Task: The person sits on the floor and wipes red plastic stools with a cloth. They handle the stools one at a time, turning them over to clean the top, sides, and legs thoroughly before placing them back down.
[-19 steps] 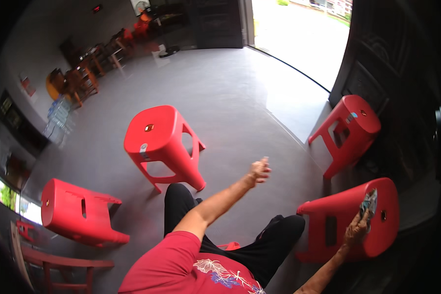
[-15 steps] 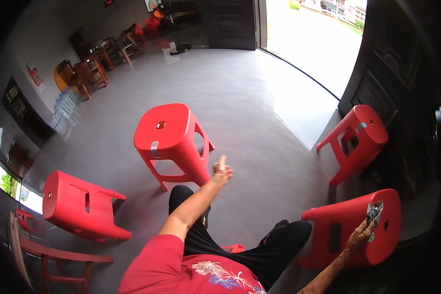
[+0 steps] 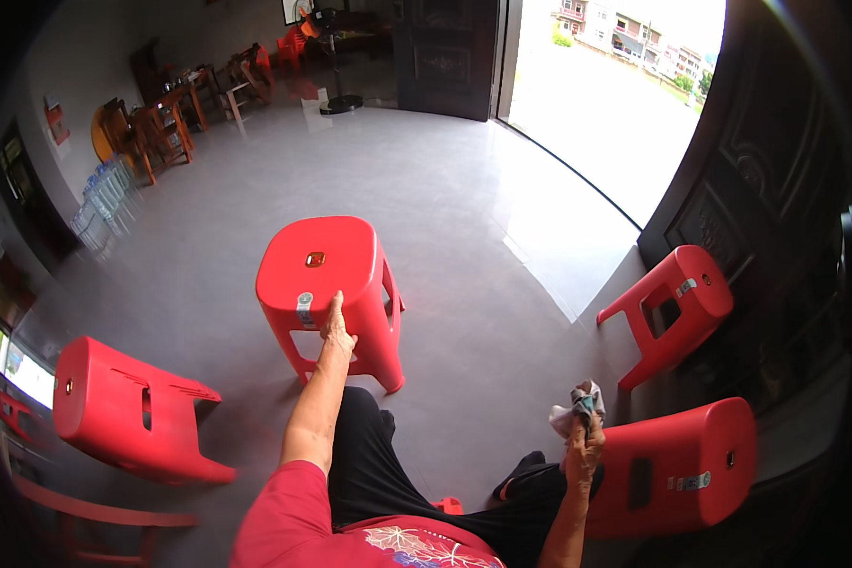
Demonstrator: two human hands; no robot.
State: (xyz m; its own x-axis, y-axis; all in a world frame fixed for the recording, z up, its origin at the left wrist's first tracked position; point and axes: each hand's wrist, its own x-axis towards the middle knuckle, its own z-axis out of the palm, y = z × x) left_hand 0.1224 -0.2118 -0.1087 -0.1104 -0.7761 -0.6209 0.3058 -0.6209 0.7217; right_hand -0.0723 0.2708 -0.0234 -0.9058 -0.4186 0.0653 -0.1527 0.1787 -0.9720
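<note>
A red plastic stool (image 3: 322, 237) stands upright in front of me, with a gold inset in its seat and a grey sticker on its near edge. At that edge is my left hand (image 3: 339, 329), its thumb up over the rim and its other fingers bent against the stool's side, partly hidden. My right hand (image 3: 585, 447) is closed around a crumpled grey and white cloth (image 3: 582, 407), held up in front of another red stool (image 3: 677, 469) at my right. This second stool lies tipped, its seat facing right.
More red stools lie tipped: one at the left (image 3: 133, 407), one at the far right (image 3: 677, 303) beside the dark door (image 3: 729, 218). A curved wooden chair part (image 3: 104, 511) is at lower left. Clear bottles (image 3: 109, 194), wooden furniture (image 3: 166, 128) and a standing fan (image 3: 339, 102) are farther back.
My left hand has moved left, from beside the middle stool onto its near edge. My right hand has brought the cloth inward, off the right-hand stool's seat. The view has shifted slightly.
</note>
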